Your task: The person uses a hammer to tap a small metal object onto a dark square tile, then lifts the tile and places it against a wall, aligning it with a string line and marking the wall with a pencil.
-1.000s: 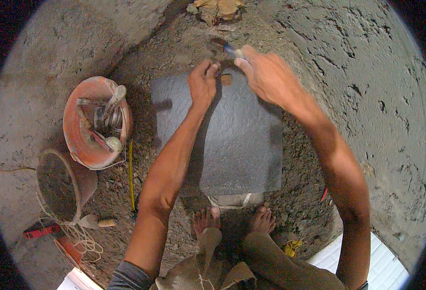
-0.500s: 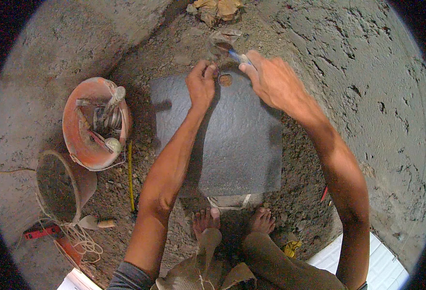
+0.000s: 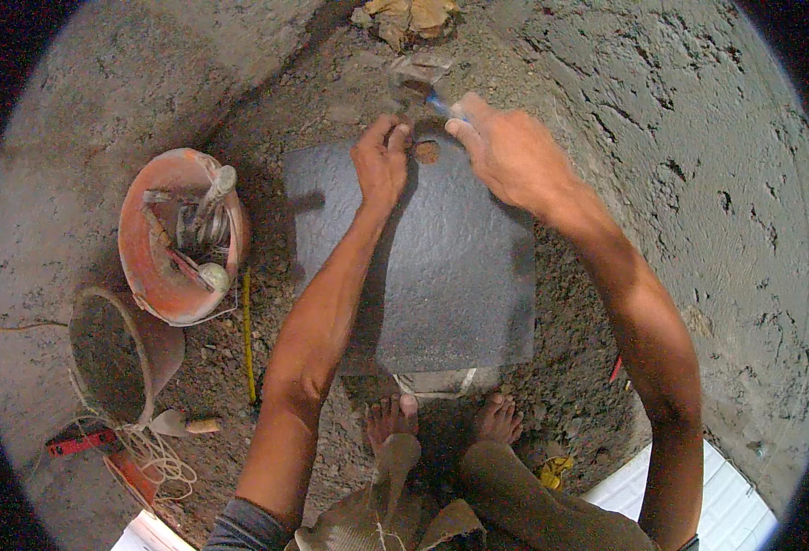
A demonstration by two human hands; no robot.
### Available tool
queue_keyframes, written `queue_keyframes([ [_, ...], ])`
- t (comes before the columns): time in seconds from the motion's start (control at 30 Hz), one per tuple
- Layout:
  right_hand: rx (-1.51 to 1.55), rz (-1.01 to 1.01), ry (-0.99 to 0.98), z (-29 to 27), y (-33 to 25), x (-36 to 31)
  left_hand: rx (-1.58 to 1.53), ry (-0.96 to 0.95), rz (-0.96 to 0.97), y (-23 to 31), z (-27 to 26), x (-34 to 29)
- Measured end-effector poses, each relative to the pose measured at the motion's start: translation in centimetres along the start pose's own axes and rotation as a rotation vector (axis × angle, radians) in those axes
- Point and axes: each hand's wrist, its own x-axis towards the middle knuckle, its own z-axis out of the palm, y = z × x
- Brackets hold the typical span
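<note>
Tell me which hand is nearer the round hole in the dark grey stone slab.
Left. Left hand touches the hole's left rim; right hand sits just right of it.

At nine o'clock I note an orange bucket holding dusty tools. Below it, toward eight o'clock, sits a round sieve, with a trowel, coiled string and a red level just beside. A yellow tape strip lies on the dirt. White tile shows at five o'clock; dry leaves at twelve.
</note>
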Motion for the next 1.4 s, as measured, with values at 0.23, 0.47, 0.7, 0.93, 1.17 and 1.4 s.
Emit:
queue_keyframes([
  [0.23, 0.003, -0.003, -0.008, 0.0, 0.2, -0.3, 0.008, -0.010, -0.027, 0.0, 0.3, -0.1],
  [0.47, 0.018, 0.043, 0.028, -0.5, 0.2, -0.7, -0.051, 0.012, -0.020, 0.1, 0.3, 0.2],
  [0.7, -0.017, 0.098, -0.049, -0.9, 0.2, -0.8, -0.025, 0.000, -0.024, 0.1, 0.3, 0.2],
  [0.93, 0.007, -0.030, 0.061, 0.7, 0.8, -0.4, 0.019, -0.040, -0.018, 0.1, 0.1, 0.3],
  [1.17, -0.016, 0.027, 0.028, -1.4, -1.3, -0.1, -0.014, -0.044, -0.011, 0.1, 0.1, 0.2],
  [1.4, 0.014, -0.017, 0.051, -0.3, 0.1, -0.2, 0.013, -0.044, 0.031, 0.1, 0.1, 0.3],
])
